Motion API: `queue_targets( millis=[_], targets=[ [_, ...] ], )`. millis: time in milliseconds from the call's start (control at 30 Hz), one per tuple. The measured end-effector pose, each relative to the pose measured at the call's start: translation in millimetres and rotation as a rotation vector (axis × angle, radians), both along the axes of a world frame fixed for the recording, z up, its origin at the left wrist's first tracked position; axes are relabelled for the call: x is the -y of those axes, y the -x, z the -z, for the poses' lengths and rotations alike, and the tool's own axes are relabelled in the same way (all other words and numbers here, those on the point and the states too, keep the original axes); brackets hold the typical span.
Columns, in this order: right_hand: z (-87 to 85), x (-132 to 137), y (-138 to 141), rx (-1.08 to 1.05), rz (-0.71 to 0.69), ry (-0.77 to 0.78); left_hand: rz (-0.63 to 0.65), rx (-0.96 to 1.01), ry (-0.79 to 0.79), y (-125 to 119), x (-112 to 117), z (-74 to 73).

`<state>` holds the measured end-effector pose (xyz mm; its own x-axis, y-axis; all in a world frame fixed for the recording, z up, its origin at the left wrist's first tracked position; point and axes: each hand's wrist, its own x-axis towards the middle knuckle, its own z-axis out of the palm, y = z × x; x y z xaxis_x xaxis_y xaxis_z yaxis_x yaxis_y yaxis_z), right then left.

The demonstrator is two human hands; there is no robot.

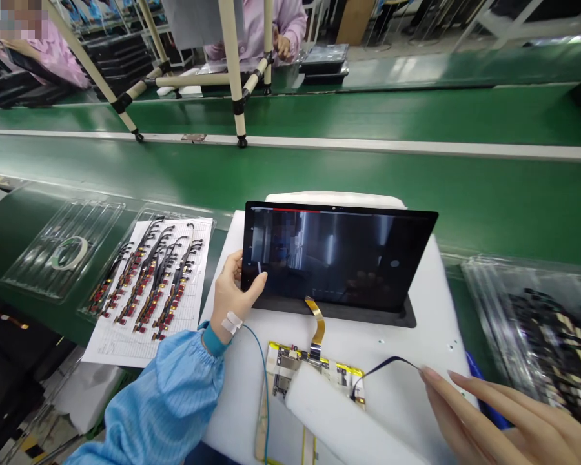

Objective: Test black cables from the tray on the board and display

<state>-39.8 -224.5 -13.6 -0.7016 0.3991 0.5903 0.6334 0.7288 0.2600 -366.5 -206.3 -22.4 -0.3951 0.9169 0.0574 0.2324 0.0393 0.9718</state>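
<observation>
Your left hand grasps the dark screen by its side edge, thumb in front. Your right hand meets the black cable's tip; whether it's pinched, I can't tell. Between your hands lies the circuit board. Beyond your left wrist, the printed sheet's writing is too small to read.

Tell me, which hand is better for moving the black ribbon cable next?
Probably the right hand: it seems to pinch the black ribbon cable, while the left hand holds the display panel.
</observation>
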Motion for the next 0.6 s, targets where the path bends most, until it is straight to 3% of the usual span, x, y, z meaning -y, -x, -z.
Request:
queue_targets(
  millis=[167,300,600],
  targets=[
    [2.4,7,3,-0.050,0.045,0.074,0.002,0.084,-0.040,3,0,6.2],
    [-2.7,10,11,-0.083,0.083,0.060,0.012,0.165,-0.057,2,1,0.7],
    [-1.0,9,14,-0.119,0.066,0.061,-0.049,0.124,-0.036,2,1,-4.3]
  ],
)
